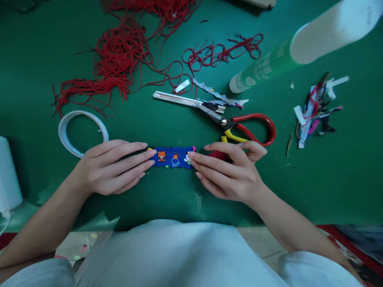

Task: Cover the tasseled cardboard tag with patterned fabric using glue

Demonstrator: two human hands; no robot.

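A short blue fabric strip with small cartoon animal prints lies flat on the green table cover. My left hand presses its left end with the fingertips. My right hand presses the right end, fingers stretched over it. A bit of red cord shows under my right fingers. Both hands rest flat on the cover, on either side of the strip.
Pinking shears with red and yellow handles lie just behind the strip. Tangled red cord spreads at the back. A tape roll sits left, a green and white bottle lies at the right back, scrap trimmings at the right.
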